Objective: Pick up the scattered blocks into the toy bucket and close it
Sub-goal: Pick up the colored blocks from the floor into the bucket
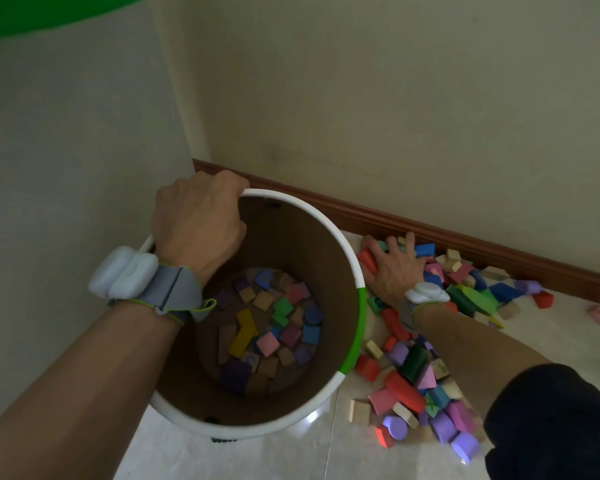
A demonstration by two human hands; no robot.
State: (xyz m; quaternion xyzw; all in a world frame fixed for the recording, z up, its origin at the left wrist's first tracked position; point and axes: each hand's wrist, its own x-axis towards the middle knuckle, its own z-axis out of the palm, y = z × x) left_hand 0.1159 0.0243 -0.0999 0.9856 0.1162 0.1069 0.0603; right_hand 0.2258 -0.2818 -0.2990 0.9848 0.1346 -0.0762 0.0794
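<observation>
Many blocks (426, 344) lie right of the toy bucket (355, 268). My left hand (198, 220) grips its rim; my right hand (392, 268), fingers spread, presses on the far blocks.

The 1 head view looks steeply down from close above into the open toy bucket (326, 233), facing a wall corner (187, 98), with floor tiles (326, 455) below.
</observation>
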